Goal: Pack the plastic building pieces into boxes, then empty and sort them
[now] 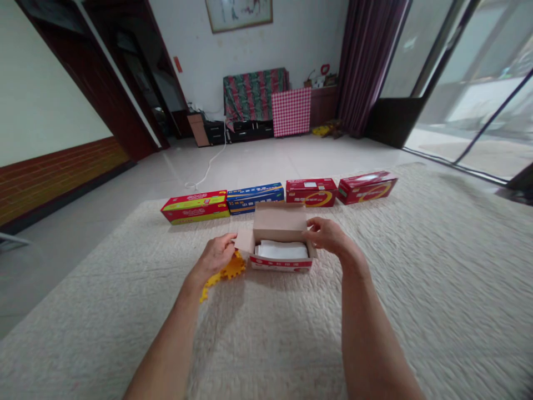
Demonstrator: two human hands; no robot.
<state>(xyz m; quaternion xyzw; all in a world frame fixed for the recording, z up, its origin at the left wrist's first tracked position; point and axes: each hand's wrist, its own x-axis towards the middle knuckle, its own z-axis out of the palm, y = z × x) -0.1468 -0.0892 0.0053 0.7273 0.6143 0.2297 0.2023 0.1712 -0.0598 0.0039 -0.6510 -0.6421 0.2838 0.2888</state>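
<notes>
In front of me on the quilted mat stands a red and white cardboard box (281,265), its lid flap (280,218) raised at the back. A folded white bundle (283,250) lies inside; I cannot make out its kind. My left hand (216,254) pinches the side flap (245,240) that sticks out at the left. At the opposite end, my right hand (327,234) has its thumb and fingers closed on the right edge of the box. Yellow toothed foam pieces (233,266) lie beneath and beside my left hand, partly hidden by it.
Behind the open box, a row holds a red and yellow box (195,207), a blue box (255,198) and two red boxes (311,192). They rest on the pale quilted mat (416,278). A white cable (210,164) runs over the tiled floor towards a low cabinet (254,132).
</notes>
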